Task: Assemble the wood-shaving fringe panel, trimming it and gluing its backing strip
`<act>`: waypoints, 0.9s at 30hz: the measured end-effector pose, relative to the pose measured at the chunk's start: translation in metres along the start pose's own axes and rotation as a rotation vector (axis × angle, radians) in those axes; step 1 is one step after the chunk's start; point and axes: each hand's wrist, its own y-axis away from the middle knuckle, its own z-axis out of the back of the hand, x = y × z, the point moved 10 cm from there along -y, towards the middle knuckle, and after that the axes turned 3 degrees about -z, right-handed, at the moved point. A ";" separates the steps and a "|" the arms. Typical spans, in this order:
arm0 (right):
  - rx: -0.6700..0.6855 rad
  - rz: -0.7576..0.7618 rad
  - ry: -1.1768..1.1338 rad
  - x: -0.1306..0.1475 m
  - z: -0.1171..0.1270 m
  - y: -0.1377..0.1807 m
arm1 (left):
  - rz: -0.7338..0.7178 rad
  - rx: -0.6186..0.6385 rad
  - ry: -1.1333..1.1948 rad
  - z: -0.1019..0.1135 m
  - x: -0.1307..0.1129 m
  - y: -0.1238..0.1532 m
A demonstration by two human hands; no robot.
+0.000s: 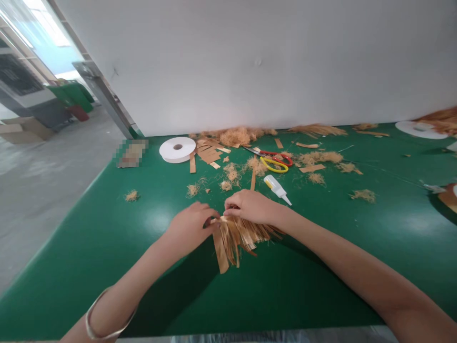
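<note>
A tan fringe (243, 234) of thin strips hangs down over the green table, held along its upper edge by both hands. My left hand (194, 223) pinches its left end, where one wider flat strip (220, 252) hangs. Beside it, my right hand (250, 206) is closed on the top edge, its fingertips close to the left ones. Just beyond the right hand lies a white glue bottle (276, 188) with a pointed nozzle. Scissors (276, 161) with one red and one yellow handle rest farther back. My fingertips partly hide the fringe's top edge.
A white tape roll (177, 149) lies at the back left of the green table (107, 267). Cut tan strips (209, 153) and fibre tufts (235, 136) are scattered along the white wall (257, 62). Another white roll (421, 128) is at the far right. Cardboard boxes (26, 129) stand on the floor.
</note>
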 end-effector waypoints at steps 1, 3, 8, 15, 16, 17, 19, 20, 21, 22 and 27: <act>-0.017 0.014 -0.048 0.004 0.006 0.003 | -0.031 -0.076 -0.103 0.002 0.002 -0.004; -0.054 0.028 -0.190 0.010 0.021 0.011 | -0.089 -0.151 -0.182 -0.002 0.001 -0.008; -0.069 0.090 -0.589 0.024 0.051 0.028 | -0.163 -0.127 -0.252 -0.025 -0.011 -0.011; 0.438 0.086 -0.455 0.032 0.029 0.058 | -0.153 -0.134 -0.293 -0.037 -0.006 -0.015; 0.430 0.007 -0.296 0.019 0.027 0.060 | -0.161 -0.143 -0.297 -0.037 -0.006 -0.015; 0.357 -0.093 -0.121 0.003 0.030 0.060 | -0.172 -0.149 -0.301 -0.038 -0.006 -0.014; 0.075 -0.283 0.216 -0.025 0.053 0.057 | -0.190 -0.156 -0.315 -0.039 -0.007 -0.014; -0.084 -0.330 0.348 -0.029 0.066 0.056 | -0.193 -0.160 -0.325 -0.039 -0.007 -0.014; -0.215 -0.333 0.447 -0.027 0.076 0.055 | -0.193 -0.165 -0.338 -0.039 -0.007 -0.014; -0.308 -0.299 0.513 -0.020 0.080 0.052 | -0.190 -0.170 -0.350 -0.039 -0.007 -0.014; -0.399 -0.076 0.359 0.013 0.078 0.036 | -0.184 -0.180 -0.390 -0.041 -0.005 -0.015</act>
